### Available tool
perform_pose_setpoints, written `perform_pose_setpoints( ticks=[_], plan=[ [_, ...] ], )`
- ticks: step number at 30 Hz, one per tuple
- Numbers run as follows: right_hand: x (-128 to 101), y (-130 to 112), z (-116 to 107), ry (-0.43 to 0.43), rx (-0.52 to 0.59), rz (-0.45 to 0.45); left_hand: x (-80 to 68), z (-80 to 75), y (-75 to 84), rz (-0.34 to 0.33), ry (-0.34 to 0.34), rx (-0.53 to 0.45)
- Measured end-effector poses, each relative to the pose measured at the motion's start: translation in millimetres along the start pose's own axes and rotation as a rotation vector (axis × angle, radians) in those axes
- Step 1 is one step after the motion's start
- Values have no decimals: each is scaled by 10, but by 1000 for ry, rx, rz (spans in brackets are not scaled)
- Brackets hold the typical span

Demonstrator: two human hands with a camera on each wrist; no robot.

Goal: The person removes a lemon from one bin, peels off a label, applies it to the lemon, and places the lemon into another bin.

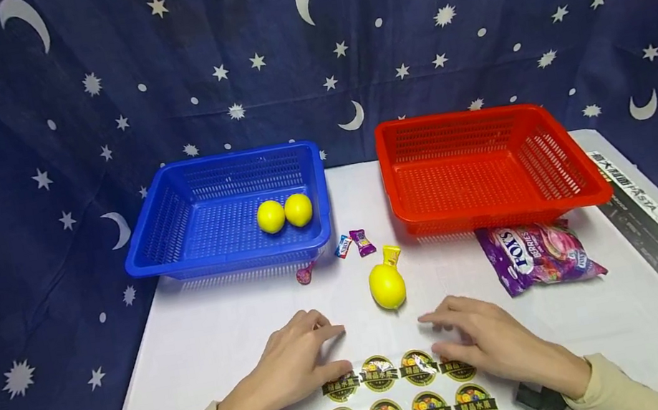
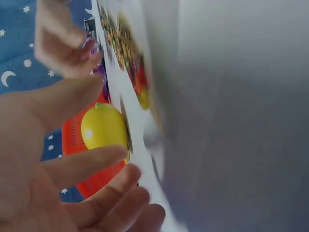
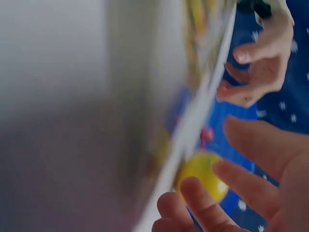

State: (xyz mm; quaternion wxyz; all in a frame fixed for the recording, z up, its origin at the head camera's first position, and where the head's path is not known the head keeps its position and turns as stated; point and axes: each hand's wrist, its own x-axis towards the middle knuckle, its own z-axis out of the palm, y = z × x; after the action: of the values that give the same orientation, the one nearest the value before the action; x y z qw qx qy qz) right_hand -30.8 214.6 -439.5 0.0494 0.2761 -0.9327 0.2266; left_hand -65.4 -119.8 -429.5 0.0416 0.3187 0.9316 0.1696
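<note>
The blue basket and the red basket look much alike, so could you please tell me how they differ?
The blue basket stands on the left of the white table; the red basket stands on the right. The blue basket holds two lemons, side by side; the red basket holds nothing. The blue basket juts past the table's left edge, while a candy bag lies against the red basket's front. Both are shallow, rectangular, perforated plastic.
</note>
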Motion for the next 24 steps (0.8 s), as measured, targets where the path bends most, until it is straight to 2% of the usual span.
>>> perform_pose_setpoints(
  ticks=[3,7,14,19,21,24],
  plan=[
    [-133,-56,75,-91,-18,-33,-139,33,-14,18,-27,-16],
    [-177,-82,129,-98,-44,-31,-207,93,-19,53,2,-28],
    [-174,-100,132,-127,-64,-14,-203,139,-9,73,-7,-113],
    [-173,-123,111,-150,-81,3,-180,132,4,84,3,-135],
    [-168,-125,103,-155,-85,3,-165,106,11,88,-14,-184],
    [-156,-122,100,-153,-93,-3,-133,18,23,75,-67,-349]
  ],
)
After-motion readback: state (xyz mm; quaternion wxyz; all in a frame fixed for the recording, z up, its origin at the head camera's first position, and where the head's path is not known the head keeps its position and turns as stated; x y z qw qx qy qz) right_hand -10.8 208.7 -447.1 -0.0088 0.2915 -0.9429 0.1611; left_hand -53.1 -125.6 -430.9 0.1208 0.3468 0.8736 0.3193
